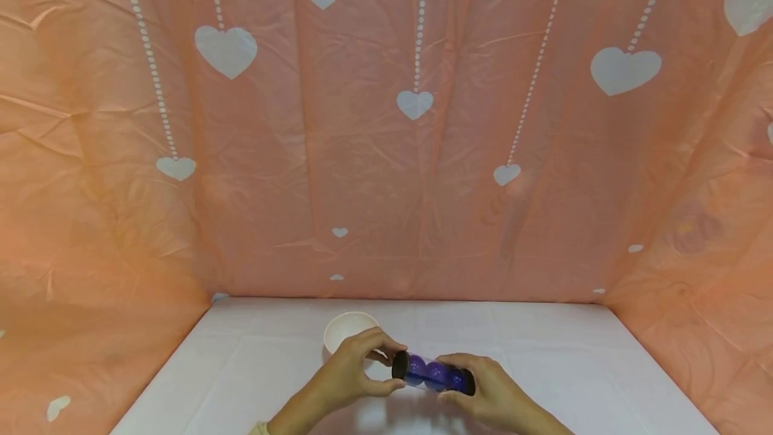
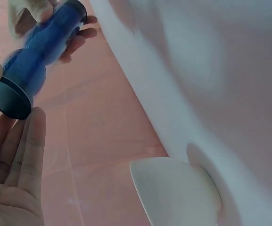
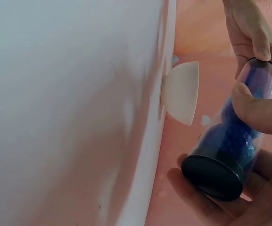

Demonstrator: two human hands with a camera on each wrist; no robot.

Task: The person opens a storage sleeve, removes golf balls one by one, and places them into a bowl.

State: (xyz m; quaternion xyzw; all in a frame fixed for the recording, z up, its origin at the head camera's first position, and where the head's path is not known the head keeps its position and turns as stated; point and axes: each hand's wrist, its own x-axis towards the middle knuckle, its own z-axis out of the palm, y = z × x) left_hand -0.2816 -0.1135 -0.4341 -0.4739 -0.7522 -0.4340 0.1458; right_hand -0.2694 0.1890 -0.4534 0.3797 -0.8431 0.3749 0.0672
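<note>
Grip we find closed: left hand [image 1: 349, 369] pinching one black cap [image 1: 400, 364], right hand [image 1: 488, 387] clasping the other end of the clear tube [image 1: 426, 372], above the table [image 1: 561, 358]. We advise holding it level, lest the balls [image 1: 437, 376] roll.

Tube [image 3: 264, 80]: clear plastic by appearance, smooth, glossy. End cap [image 3: 213, 178]: plastic-looking, smooth, slight sheen. Balls [image 1: 436, 376] inside: smooth, glossy, showing bright highlights. Bowl [image 3: 183, 92]: smooth, low sheen; ceramic or plastic, cannot determine. Backdrop [image 1: 362, 173]: thin plastic-like sheet, creased, faintly shiny. Table top [image 1: 561, 348]: smooth, mostly matt.
</note>
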